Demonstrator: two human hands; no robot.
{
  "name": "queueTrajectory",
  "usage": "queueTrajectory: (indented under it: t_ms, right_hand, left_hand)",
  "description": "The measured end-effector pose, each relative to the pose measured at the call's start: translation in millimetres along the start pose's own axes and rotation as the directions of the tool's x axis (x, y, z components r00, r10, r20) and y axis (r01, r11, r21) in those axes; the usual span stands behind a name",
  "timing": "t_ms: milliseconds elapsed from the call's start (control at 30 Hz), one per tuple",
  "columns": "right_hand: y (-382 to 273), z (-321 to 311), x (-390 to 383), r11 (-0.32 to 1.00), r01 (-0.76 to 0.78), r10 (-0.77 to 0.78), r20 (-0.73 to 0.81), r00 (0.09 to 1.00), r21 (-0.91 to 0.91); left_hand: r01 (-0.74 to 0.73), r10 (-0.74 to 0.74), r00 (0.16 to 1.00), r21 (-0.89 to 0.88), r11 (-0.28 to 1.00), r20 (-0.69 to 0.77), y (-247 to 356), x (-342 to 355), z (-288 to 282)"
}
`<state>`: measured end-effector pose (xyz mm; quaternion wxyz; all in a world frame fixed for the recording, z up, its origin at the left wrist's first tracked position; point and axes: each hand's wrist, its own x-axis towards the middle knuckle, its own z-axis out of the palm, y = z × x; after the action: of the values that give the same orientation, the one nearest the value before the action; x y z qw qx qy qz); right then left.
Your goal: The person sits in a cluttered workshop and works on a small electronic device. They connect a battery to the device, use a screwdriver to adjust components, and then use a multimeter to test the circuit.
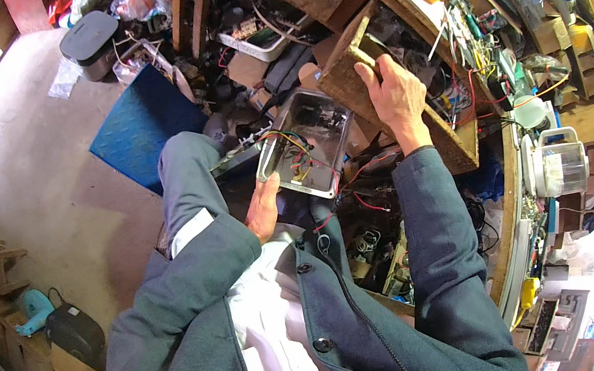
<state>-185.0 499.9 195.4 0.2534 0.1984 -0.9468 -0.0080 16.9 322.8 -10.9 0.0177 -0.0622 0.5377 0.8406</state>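
Note:
My left hand (pixel 263 207) is closed on the near-left rim of an open, box-shaped appliance housing (pixel 326 174) with a pale rim and a dark inside. Several coloured wires (pixel 299 161) lie in the housing, and some hang out past its near edge. It is tilted above my lap. To its right, my right hand (pixel 398 96) grips the front edge of a wooden drawer (pixel 342 72) pulled out from beneath the workbench. My fingertips are partly hidden behind the drawer's edge. Wires and small loose parts show inside the drawer.
The workbench (pixel 508 252) on the right carries tools, wires and a clear jug (pixel 562 164). A blue board (pixel 142 129) leans by my left knee. Behind it stands a grey bin (pixel 91 43). Cardboard, cables and a white tray (pixel 266 47) clutter the space under the bench.

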Motion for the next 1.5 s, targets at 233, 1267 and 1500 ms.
queueTrajectory:
  t_ms: [233, 1267, 1500]
  right_hand:
    - [3, -2, -2, 0.998, 0.012, -0.015, -0.038, 0.999, -0.057]
    - [4, -3, -4, 0.999, -0.025, 0.026, -0.010, 1.000, 0.040]
    - [2, -1, -5, 1.000, -0.015, 0.017, -0.077, 0.997, 0.027]
  left_hand:
    - [0.055, -0.133, 0.987, 0.582, 0.811, 0.093, 99, -20, -38]
    - [-0.315, -0.010, 0.932, 0.827, 0.466, 0.361, 187, 69, -231]
    - [-0.124, 0.117, 0.992, 0.678, 0.724, 0.056, 253, -45, -213]
